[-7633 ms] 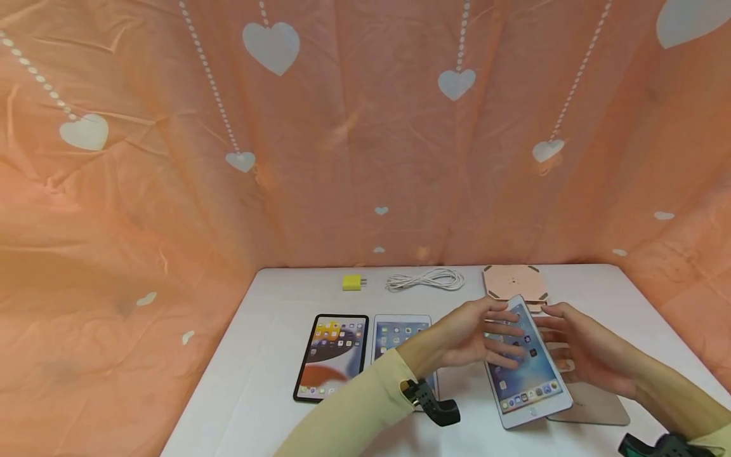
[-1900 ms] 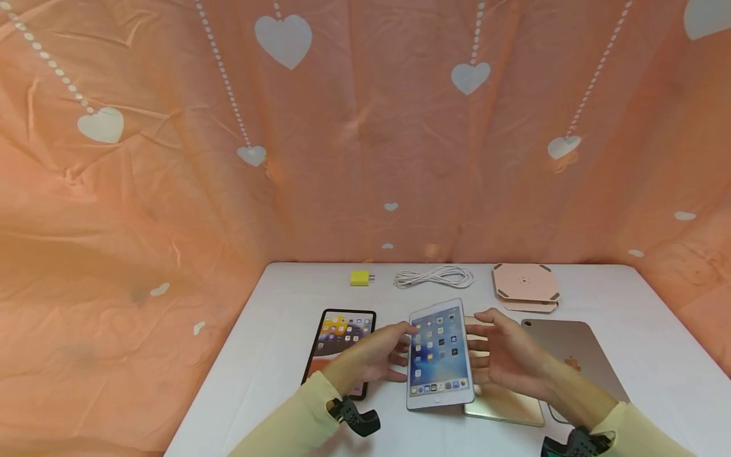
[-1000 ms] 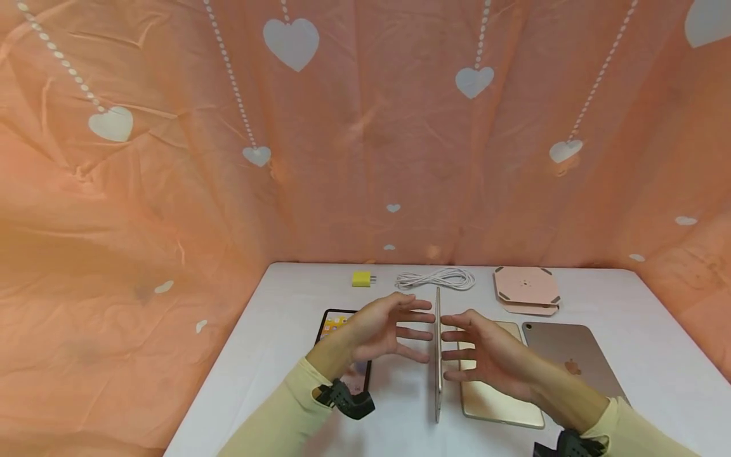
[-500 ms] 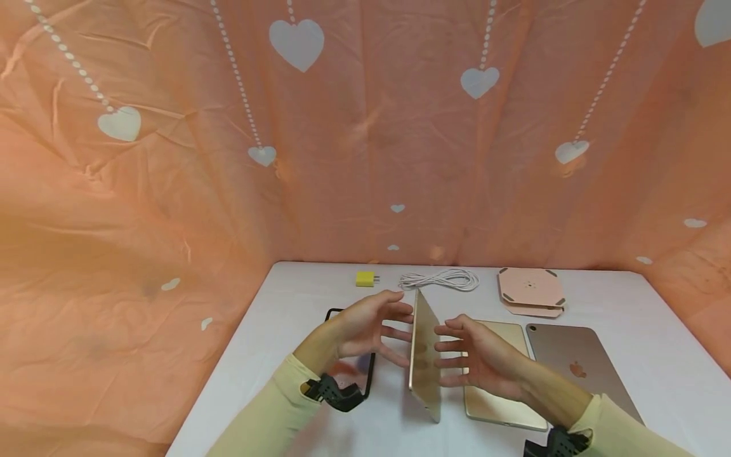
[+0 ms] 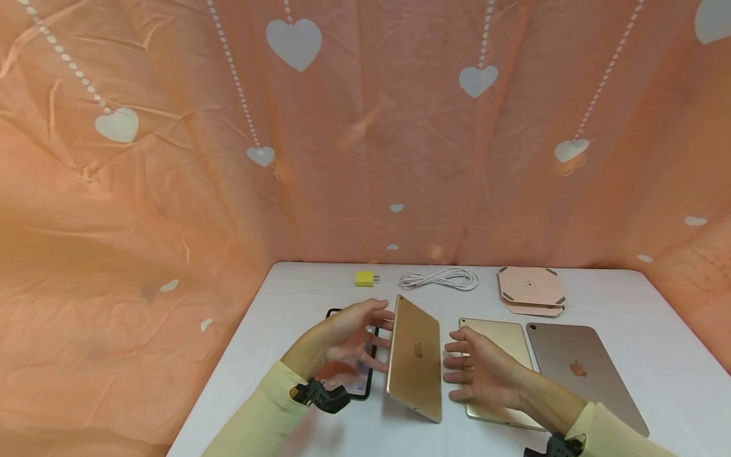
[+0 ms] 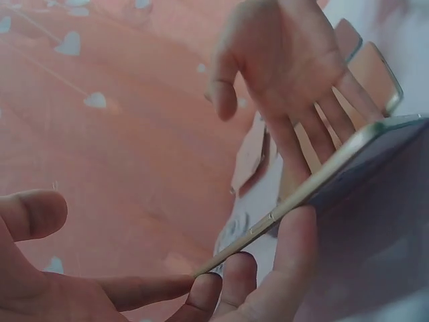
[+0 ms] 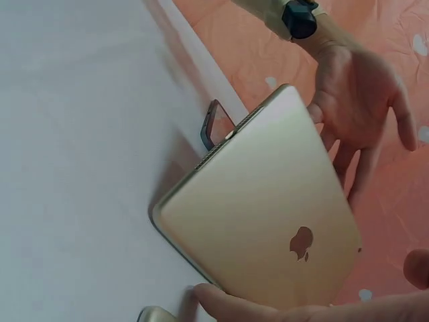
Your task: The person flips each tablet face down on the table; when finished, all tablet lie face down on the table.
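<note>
A gold-backed tablet (image 5: 415, 358) stands tilted on its long edge between the hands, its apple-marked back toward the right hand. Fingertips of the left hand (image 5: 348, 339) touch its upper left edge, the fingers spread and fairly straight. In the left wrist view those fingertips (image 6: 234, 275) meet the tablet's thin side (image 6: 268, 218). The right hand (image 5: 485, 368) is beside the other edge with its fingers extended; in the right wrist view a fingertip (image 7: 211, 295) lies at the edge of the gold back (image 7: 268, 194). The tablet's screen is hidden in the head view.
A black-framed tablet (image 5: 356, 381) lies partly under the left hand. To the right are a flat gold tablet (image 5: 505, 333) and a grey tablet (image 5: 585, 368), backs up. Along the back are a yellow plug (image 5: 364, 278), a coiled white cable (image 5: 440, 278) and a pink stand (image 5: 531, 287).
The tablet between the hands has turned from screen facing the person, through edge-on, to showing its gold back. Its upper edge and the left hand have shifted left.
</note>
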Demonstrator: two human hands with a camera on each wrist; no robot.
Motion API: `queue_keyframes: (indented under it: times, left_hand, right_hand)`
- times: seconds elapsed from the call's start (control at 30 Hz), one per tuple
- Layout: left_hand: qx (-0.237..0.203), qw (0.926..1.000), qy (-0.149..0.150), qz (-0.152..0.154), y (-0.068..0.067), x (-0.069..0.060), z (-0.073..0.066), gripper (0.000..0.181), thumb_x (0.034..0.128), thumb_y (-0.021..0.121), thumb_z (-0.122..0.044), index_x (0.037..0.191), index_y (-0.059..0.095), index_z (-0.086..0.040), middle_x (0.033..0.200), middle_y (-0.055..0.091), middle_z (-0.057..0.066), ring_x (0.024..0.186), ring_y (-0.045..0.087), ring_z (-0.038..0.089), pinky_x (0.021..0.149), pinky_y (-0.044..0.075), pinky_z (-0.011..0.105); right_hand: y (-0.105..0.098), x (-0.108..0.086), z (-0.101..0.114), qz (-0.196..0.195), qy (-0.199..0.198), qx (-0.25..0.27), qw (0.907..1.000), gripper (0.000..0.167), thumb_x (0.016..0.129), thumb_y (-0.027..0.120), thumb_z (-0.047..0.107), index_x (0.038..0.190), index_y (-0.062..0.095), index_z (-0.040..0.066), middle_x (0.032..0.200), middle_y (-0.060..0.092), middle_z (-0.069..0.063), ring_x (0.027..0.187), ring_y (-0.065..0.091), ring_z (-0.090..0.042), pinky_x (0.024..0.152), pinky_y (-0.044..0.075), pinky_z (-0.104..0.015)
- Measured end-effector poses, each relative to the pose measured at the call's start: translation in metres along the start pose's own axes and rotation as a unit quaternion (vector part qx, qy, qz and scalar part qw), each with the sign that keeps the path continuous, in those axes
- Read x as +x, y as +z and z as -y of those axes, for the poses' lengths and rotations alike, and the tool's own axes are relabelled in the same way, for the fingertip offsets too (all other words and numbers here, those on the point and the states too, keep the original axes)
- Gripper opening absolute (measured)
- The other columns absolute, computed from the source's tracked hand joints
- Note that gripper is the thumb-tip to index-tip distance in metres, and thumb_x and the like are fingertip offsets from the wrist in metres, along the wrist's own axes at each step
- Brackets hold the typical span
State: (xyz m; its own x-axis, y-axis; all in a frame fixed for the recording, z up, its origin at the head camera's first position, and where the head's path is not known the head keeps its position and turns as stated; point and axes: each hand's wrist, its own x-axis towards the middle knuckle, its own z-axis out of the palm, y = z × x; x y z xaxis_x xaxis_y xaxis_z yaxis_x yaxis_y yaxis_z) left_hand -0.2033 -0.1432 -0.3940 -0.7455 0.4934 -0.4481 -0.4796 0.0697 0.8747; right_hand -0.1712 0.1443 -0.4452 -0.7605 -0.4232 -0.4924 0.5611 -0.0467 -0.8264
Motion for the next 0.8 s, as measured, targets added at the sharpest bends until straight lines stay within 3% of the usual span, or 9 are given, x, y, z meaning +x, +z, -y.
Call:
queue_keyframes:
  times: [0.27, 0.4, 0.63, 0.8]
  left_hand:
    - [-0.001, 0.9997, -0.004, -0.022, -0.010, 0.003, 0.018, 0.074, 0.1097, 0.050, -0.051, 0.159, 0.043, 0.003, 0.143, 0.047, 0.019, 0.127, 0.056, 0.039, 0.099, 0.059, 0.073]
    - [-0.002, 0.9994, -0.008, -0.034, -0.012, 0.006, 0.028, 0.073, 0.1098, 0.050, -0.051, 0.158, 0.045, 0.004, 0.140, 0.048, 0.019, 0.125, 0.056, 0.039, 0.097, 0.060, 0.074]
    - [0.002, 0.9980, -0.020, -0.060, -0.007, 0.015, 0.038, 0.070, 0.1086, 0.052, -0.052, 0.150, 0.051, 0.004, 0.136, 0.050, 0.018, 0.115, 0.056, 0.036, 0.092, 0.061, 0.073]
    - [0.024, 0.9959, -0.027, -0.083, 0.002, 0.021, 0.040, 0.070, 0.1075, 0.056, -0.052, 0.148, 0.052, 0.006, 0.133, 0.050, 0.021, 0.113, 0.054, 0.037, 0.088, 0.063, 0.072]
  right_hand:
    - [0.003, 0.002, -0.003, -0.020, -0.008, -0.002, 0.9998, 0.083, 0.110, 0.042, 0.045, 0.163, 0.019, -0.013, 0.154, 0.033, -0.034, 0.145, 0.036, -0.057, 0.114, 0.044, -0.079]
    - [0.004, 0.002, -0.004, -0.033, -0.011, -0.007, 0.9994, 0.083, 0.110, 0.043, 0.045, 0.164, 0.020, -0.013, 0.152, 0.033, -0.031, 0.140, 0.036, -0.052, 0.111, 0.049, -0.072]
    - [0.005, 0.001, -0.005, -0.056, -0.019, -0.023, 0.9980, 0.080, 0.109, 0.043, 0.045, 0.163, 0.025, -0.012, 0.153, 0.033, -0.030, 0.137, 0.036, -0.048, 0.104, 0.054, -0.060]
    - [0.006, 0.000, -0.004, -0.066, -0.023, -0.029, 0.9971, 0.079, 0.110, 0.044, 0.045, 0.163, 0.026, -0.011, 0.158, 0.032, -0.031, 0.140, 0.035, -0.050, 0.108, 0.051, -0.066]
